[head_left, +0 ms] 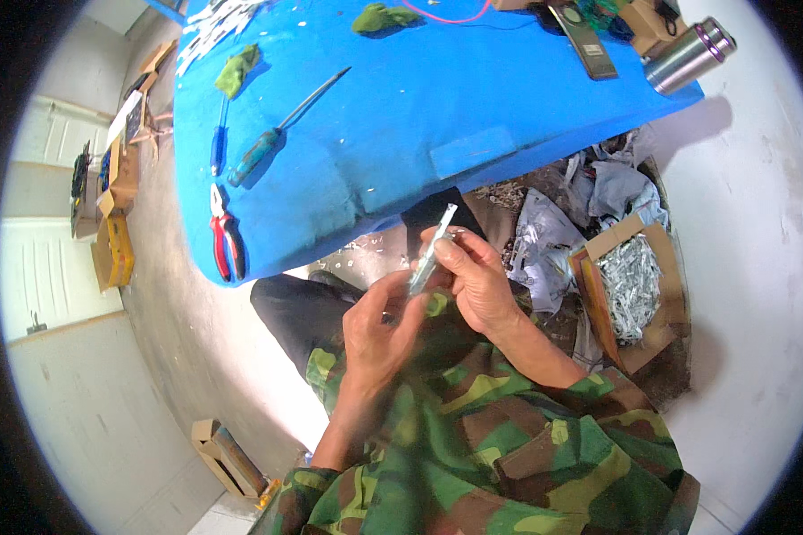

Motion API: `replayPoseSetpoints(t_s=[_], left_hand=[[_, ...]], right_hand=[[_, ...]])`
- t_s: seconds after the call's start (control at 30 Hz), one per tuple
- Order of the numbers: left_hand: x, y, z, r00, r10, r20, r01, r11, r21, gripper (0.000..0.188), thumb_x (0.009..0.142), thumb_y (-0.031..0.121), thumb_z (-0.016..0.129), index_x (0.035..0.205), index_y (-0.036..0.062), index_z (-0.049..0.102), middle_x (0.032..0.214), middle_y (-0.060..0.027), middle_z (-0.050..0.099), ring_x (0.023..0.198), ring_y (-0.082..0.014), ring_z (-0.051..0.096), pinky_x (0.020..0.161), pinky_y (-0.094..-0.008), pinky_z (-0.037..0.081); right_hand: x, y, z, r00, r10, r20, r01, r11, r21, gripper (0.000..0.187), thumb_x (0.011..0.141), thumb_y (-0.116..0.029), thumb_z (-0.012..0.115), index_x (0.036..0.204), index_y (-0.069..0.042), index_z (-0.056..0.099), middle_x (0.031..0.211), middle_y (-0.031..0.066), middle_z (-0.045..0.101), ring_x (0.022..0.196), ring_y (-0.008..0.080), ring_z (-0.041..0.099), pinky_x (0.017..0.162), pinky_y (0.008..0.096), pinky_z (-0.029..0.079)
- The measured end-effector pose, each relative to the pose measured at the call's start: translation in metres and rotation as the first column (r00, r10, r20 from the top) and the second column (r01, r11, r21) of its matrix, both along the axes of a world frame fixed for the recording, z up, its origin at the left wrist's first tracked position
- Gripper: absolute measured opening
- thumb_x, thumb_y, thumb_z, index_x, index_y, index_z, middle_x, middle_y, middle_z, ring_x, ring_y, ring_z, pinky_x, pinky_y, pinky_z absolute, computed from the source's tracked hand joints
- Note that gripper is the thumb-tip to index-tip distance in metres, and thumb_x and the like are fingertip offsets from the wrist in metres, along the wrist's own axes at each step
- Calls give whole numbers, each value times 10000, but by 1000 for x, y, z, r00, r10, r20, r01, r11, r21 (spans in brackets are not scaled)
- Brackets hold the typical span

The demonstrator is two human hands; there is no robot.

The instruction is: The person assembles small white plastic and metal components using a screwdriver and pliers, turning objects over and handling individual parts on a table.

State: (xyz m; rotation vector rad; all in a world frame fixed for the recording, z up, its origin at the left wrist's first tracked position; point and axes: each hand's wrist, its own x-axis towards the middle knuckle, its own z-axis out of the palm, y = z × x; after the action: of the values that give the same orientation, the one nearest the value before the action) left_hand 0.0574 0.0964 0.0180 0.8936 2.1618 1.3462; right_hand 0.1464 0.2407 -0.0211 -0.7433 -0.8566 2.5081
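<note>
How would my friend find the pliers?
Start at the big blue-covered table. Go to its near left corner, where the pliers lie with their jaws pointing away from the person. Their two red-and-black handles set them apart from the single-handled teal screwdriver nearby.

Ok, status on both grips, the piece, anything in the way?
Right grip pinching slim pale piece; left grip at its lower end. Piece tilted, top end free. Pliers well off left on blue table, out of the way.
</note>
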Motion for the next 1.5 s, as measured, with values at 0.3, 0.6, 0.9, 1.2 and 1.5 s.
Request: replayPoseSetpoints(t_s=[0.3, 0.6, 0.9, 1.2, 1.5], left_hand=[[-14, -20, -7, 999, 32, -42, -31, 999, 26, 274, 1018, 171, 715, 1199, -34, 719, 949, -126, 774, 823, -160, 725, 741, -302, 570], [-16, -33, -2, 998, 15, 62, -15, 1000, 2, 228, 1025, 181, 703, 1134, -14, 750, 885, -96, 775, 761, -150, 713, 673, -299, 541], [-15, -45, -13, 950, 25, 312, -64, 991, 117, 257, 1067, 193, 663, 1150, -38, 738, 926, -90, 787, 781, -132, 716, 695, -268, 569], [-18, -48, -14, 967, 122, 222, -139, 988, 62, 180, 978, 149, 736, 1095, 15, 767, 839, -99, 752, 745, -164, 718, 679, -316, 546], [-24, -48, -13, 960, 99, -261, -73, 992, 107, 165, 883, 46, 813, 1021, 11, 730, 884, -142, 732, 742, -290, 713, 662, -358, 553]], right_hand=[[-9, -2, -5, 987, 64, 145, -99, 964, 246, 267, 1093, -310, 628, 1175, -61, 680, 997, 9, 708, 789, 61, 640, 654, 218, 543], [-20, -10, -7, 990, 77, 120, -113, 937, 331, 358, 1127, -409, 541, 1088, -66, 638, 927, 27, 692, 711, 69, 619, 607, 232, 512], [-29, -17, 0, 987, 96, 128, -125, 962, 243, 376, 1126, -406, 543, 1036, -57, 649, 896, 35, 688, 696, 81, 617, 602, 245, 509], [-37, -25, 8, 989, 29, 145, -62, 972, 228, 355, 1091, -414, 617, 1021, -67, 655, 888, 32, 688, 674, 75, 618, 573, 231, 517], [-36, -19, 0, 986, 17, 168, -43, 988, 149, 368, 1082, -434, 627, 1005, -77, 663, 835, 37, 685, 609, 93, 612, 539, 244, 507]])
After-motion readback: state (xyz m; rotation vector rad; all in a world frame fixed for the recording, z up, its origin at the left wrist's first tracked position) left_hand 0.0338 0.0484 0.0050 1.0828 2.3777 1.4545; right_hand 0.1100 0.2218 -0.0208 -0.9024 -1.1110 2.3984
